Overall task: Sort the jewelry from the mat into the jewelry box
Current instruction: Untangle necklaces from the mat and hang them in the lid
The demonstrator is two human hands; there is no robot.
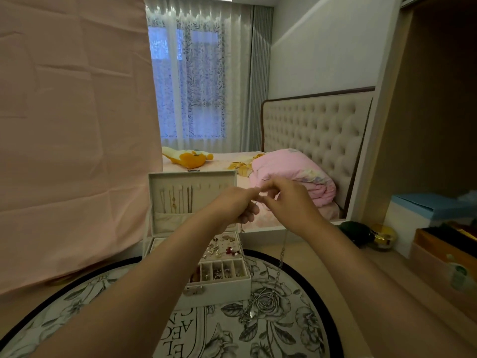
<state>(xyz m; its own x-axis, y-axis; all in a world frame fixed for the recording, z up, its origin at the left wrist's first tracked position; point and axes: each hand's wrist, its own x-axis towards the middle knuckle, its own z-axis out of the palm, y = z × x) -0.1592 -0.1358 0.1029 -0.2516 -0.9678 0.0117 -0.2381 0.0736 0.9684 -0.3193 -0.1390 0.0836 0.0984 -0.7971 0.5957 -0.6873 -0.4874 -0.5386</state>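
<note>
A silver chain necklace hangs from both my hands, which are raised together in front of the open white jewelry box. My left hand and my right hand pinch the chain's upper ends close together, fingertips nearly touching. The chain's low end with its pendant rests on the round floral mat to the right of the box. The box's upright lid carries several hung necklaces. Its tray holds earrings and small pieces in compartments.
A pink cloth hangs at the left behind the mat. A green pouch, a gold jar and boxes stand at the right on the tabletop. A bed with a pink quilt lies beyond.
</note>
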